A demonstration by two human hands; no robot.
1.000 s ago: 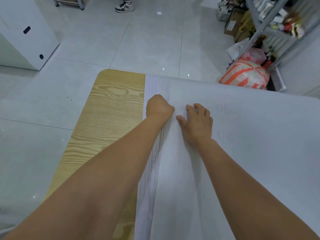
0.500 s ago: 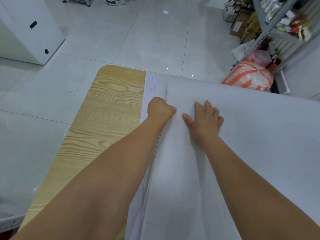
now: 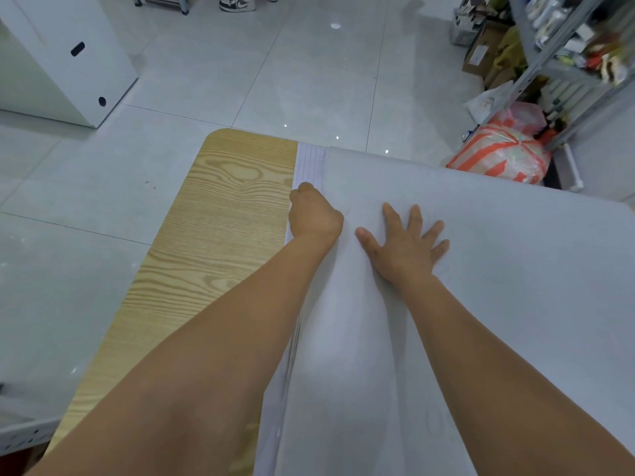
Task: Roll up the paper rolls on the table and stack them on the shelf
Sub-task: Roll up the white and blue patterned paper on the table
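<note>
In the head view, my left hand [image 3: 314,218] curls tight over the left edge of the white paper [image 3: 498,269], which lies spread across the wooden table [image 3: 223,214]. Just beside it, my right hand [image 3: 403,243] presses flat on the sheet, fingers spread.

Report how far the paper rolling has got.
Done: nothing finished shows; no rolled paper is visible. In hand: the white sheet lies spread over the wooden table, humped near its left edge; the right hand presses flat on it, the left hand is curled at that edge, grip hidden. Left: roll it up and carry it to the shelf.
</note>
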